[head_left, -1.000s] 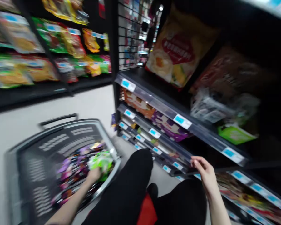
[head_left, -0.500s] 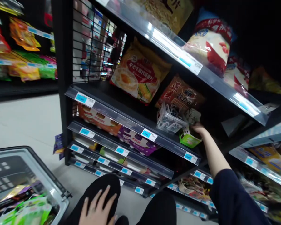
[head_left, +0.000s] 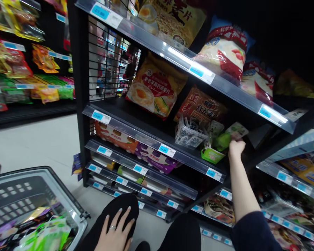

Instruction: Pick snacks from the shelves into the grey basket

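Note:
My left hand (head_left: 116,230) rests on my left knee, fingers spread, a ring on one finger. My right hand (head_left: 237,148) reaches onto the middle shelf, its fingers closed at a small green packet (head_left: 222,141) that is blurred by motion; most fingertips are hidden. Just behind the hand is a pale packet with green print (head_left: 238,130). Below the green packet stands an open bright green display box (head_left: 212,155) near the shelf edge. To its left sits a clear plastic tub (head_left: 189,134) of small dark-and-white packets. A brown cereal bag (head_left: 200,106) leans behind the tub.
A grey shopping basket (head_left: 54,188) with several packets stands at my lower left. A yellow-red cereal bag (head_left: 157,87) stands on the same shelf. The upper shelf edge (head_left: 178,57) overhangs my reach. Orange and purple cartons (head_left: 157,157) fill the shelf below.
My right hand has drawn up and right from inside the green box, and a green packet now shows at its fingers. My left hand stays on the knee. The view has shifted slightly.

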`<action>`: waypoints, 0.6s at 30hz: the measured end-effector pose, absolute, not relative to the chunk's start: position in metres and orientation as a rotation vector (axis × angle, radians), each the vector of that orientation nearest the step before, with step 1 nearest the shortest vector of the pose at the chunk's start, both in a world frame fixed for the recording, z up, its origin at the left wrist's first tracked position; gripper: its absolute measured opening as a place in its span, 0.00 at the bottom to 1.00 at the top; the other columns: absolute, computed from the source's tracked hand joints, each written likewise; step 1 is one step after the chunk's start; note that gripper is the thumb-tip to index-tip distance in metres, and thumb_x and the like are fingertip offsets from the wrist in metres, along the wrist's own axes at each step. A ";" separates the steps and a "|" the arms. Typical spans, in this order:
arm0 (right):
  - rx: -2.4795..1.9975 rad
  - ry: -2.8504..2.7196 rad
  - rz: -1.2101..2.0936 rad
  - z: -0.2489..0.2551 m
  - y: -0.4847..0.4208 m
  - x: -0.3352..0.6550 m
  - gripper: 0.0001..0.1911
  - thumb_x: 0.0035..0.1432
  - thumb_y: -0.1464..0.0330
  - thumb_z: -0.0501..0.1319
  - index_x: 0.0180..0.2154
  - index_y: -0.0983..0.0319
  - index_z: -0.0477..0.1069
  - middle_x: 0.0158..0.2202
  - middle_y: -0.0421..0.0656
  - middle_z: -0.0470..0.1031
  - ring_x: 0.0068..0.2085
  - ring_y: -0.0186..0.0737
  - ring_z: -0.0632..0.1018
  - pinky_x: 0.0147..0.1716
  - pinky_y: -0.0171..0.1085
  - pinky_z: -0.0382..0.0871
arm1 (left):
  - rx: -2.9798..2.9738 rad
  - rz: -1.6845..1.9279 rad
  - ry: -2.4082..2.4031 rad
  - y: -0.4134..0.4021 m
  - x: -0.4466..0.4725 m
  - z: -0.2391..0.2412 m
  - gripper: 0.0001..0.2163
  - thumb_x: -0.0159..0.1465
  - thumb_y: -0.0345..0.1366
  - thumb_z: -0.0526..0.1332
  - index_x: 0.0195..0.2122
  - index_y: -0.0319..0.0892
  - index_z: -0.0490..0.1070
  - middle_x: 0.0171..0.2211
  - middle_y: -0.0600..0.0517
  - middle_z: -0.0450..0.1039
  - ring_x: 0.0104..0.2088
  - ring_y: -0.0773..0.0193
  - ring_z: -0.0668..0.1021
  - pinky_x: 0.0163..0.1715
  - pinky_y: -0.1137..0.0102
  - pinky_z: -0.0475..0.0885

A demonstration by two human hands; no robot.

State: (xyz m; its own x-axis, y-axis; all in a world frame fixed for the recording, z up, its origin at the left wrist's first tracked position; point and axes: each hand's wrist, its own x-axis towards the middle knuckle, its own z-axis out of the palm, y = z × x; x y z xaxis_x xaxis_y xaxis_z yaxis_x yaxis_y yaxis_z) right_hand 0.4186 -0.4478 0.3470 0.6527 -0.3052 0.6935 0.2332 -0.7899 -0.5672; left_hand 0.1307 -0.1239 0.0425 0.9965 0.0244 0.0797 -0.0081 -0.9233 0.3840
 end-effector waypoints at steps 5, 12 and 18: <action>-1.499 -0.217 -0.780 0.308 -0.409 0.325 0.23 0.49 0.58 0.62 0.43 0.65 0.70 0.43 0.49 0.76 0.43 0.47 0.76 0.40 0.44 0.72 | 2.031 0.076 0.043 -0.124 0.128 0.081 0.17 0.60 0.45 0.53 0.46 0.48 0.73 0.52 0.47 0.70 0.55 0.51 0.68 0.57 0.51 0.56; -1.413 -0.191 0.304 0.168 -0.290 0.196 0.13 0.48 0.59 0.65 0.33 0.61 0.77 0.28 0.43 0.79 0.29 0.45 0.77 0.29 0.41 0.71 | 1.336 -0.269 0.070 -0.146 0.117 0.157 0.22 0.50 0.47 0.64 0.41 0.36 0.72 0.36 0.44 0.76 0.33 0.56 0.78 0.29 0.65 0.75; -1.450 -0.151 0.388 0.105 -0.259 0.168 0.16 0.44 0.56 0.66 0.26 0.63 0.77 0.23 0.43 0.77 0.26 0.43 0.75 0.28 0.40 0.69 | 1.678 -0.316 0.321 -0.137 0.102 0.120 0.13 0.50 0.41 0.62 0.30 0.34 0.74 0.24 0.48 0.74 0.17 0.65 0.73 0.14 0.74 0.67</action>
